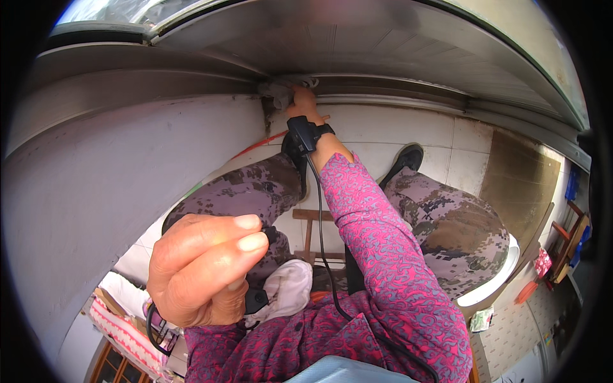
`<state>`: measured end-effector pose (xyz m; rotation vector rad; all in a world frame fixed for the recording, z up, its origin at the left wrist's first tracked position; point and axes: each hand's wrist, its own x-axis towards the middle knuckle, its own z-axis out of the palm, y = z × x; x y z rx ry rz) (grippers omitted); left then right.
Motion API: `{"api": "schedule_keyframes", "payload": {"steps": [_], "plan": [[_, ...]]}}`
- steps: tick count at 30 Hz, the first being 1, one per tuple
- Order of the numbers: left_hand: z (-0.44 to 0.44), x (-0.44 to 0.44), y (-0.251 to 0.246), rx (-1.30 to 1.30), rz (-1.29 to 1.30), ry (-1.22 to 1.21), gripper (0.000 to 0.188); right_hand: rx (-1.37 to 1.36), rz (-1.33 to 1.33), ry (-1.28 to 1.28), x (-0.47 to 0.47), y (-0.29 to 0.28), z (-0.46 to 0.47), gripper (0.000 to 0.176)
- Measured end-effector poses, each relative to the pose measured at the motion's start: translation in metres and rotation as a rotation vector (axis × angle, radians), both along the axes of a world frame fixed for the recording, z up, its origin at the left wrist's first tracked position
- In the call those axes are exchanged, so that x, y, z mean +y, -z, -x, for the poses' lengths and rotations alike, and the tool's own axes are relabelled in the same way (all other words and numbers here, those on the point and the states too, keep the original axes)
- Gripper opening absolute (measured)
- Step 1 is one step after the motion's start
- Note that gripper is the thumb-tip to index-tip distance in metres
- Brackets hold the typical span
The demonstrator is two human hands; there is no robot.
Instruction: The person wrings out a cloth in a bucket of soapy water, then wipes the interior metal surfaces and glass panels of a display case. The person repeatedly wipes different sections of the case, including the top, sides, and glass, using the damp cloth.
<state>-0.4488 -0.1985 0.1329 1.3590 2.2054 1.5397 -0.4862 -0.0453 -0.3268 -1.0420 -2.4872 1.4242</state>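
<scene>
My right hand [304,101] reaches down to the corner where the grey metal door frame meets the wall, its fingers on a crumpled, translucent greyish cloth or plastic [280,92]. A black device [301,135] with a cable is strapped on that wrist. My left hand [203,270] is raised close to the camera with its fingers curled; whether anything is between them cannot be told. A whitish cloth [289,289] lies in the lap beside it. The ribbed grey panel [345,48] stands before me, above a dirty sill track [392,88].
A pale wall [119,167] rises at the left. Below are white floor tiles [402,122], a brown board [517,167], a wooden frame [309,230] between the legs and a red strip [261,142] by the wall. Patterned bedding [122,330] is at lower left.
</scene>
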Motion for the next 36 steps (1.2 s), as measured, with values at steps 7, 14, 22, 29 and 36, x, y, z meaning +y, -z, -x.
{"api": "schedule_keyframes", "payload": {"steps": [7,14,22,29,36], "plan": [[0.009,0.005,0.006,0.057,-0.003,0.070,0.011,-0.095,0.076,0.056,0.000,0.013,-0.006,0.052],[0.019,0.008,0.007,0.148,0.043,0.164,0.022,-0.178,0.064,0.011,-0.015,0.013,0.022,0.051],[0.006,0.010,0.005,0.159,0.064,0.081,0.023,-0.042,0.049,-0.063,-0.019,0.000,0.011,0.055],[-0.002,0.015,0.008,0.038,0.018,-0.011,0.018,0.005,-0.066,0.013,0.052,0.018,-0.048,0.059],[0.008,0.019,0.022,0.125,0.057,-0.015,0.013,-0.108,-0.170,0.147,0.155,0.022,-0.147,0.068]]}}
